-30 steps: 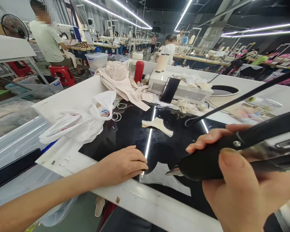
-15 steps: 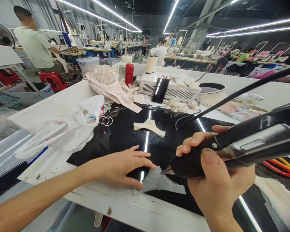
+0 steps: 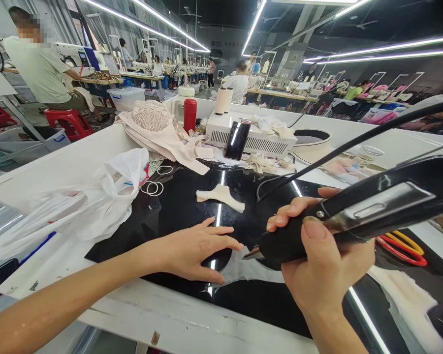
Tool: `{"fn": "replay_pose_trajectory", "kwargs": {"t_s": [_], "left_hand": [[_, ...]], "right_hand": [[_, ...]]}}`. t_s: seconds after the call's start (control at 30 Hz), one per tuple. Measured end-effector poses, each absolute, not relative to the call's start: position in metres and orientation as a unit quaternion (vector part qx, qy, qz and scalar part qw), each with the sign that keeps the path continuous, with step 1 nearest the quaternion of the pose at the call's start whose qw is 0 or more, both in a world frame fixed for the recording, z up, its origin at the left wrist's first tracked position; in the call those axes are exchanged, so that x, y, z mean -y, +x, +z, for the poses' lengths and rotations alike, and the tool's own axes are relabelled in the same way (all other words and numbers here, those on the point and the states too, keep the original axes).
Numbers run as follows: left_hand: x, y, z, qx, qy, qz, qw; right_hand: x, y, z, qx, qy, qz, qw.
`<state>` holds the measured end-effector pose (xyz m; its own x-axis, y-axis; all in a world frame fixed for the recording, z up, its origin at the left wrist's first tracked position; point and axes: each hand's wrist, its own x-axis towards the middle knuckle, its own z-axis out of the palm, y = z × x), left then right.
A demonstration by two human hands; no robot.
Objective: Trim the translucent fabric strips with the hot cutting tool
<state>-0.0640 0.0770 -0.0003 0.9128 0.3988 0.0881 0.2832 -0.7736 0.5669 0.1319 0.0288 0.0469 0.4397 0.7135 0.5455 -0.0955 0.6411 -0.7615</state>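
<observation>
My right hand (image 3: 328,275) is wrapped round a black corded hand tool (image 3: 354,216) with a metal strip along its body and a pointed metal tip. That tip rests at or just above a thin grey-white sheer piece (image 3: 239,269) on the glossy black work surface (image 3: 173,211). My left hand (image 3: 195,250) holds nothing. Its fingers are spread over the black surface at the piece's left end, the index fingertip close to the tool's tip. Further back lies a small cream fabric piece (image 3: 220,196). My right hand hides part of the sheer piece.
A white plastic bag (image 3: 107,196) and beige bra pieces (image 3: 166,132) lie left. Behind stand a red flask (image 3: 190,115), a phone (image 3: 237,140) and a white vented box (image 3: 258,142). Scissors (image 3: 402,248) and pale fabric (image 3: 406,300) lie right. The tool's cord (image 3: 339,142) crosses overhead.
The view has turned slightly right, so the table things sit further left. My left index fingertip and the tool's tip are a little closer together. Both hands keep nearly the same pose.
</observation>
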Motion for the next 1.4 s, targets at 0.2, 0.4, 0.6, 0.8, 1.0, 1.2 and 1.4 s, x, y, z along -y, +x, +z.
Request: {"fn": "replay_pose_trajectory", "kwargs": {"t_s": [0.2, 0.4, 0.6, 0.8, 1.0, 1.2, 1.4], "left_hand": [[-0.071, -0.067, -0.001, -0.189, 0.927, 0.098, 0.309], [-0.068, -0.066, -0.006, -0.199, 0.922, 0.104, 0.316], [-0.069, -0.063, -0.006, -0.212, 0.908, 0.091, 0.350], [-0.067, -0.063, -0.005, -0.225, 0.903, 0.090, 0.355], [-0.067, -0.063, -0.006, -0.233, 0.903, 0.087, 0.350], [-0.066, -0.062, -0.006, -0.235, 0.903, 0.095, 0.346], [-0.064, -0.062, -0.003, -0.237, 0.902, 0.081, 0.351]], "right_hand": [[-0.030, 0.132, 0.044, 0.471, -0.319, 0.277, 0.774], [-0.032, 0.131, 0.040, 0.496, -0.301, 0.295, 0.759], [-0.025, 0.132, 0.038, 0.485, -0.298, 0.327, 0.754], [-0.008, 0.136, 0.043, 0.461, -0.306, 0.349, 0.756], [0.004, 0.148, 0.051, 0.453, -0.351, 0.377, 0.728], [0.004, 0.153, 0.050, 0.458, -0.354, 0.383, 0.720], [0.002, 0.148, 0.048, 0.459, -0.344, 0.370, 0.731]]}}
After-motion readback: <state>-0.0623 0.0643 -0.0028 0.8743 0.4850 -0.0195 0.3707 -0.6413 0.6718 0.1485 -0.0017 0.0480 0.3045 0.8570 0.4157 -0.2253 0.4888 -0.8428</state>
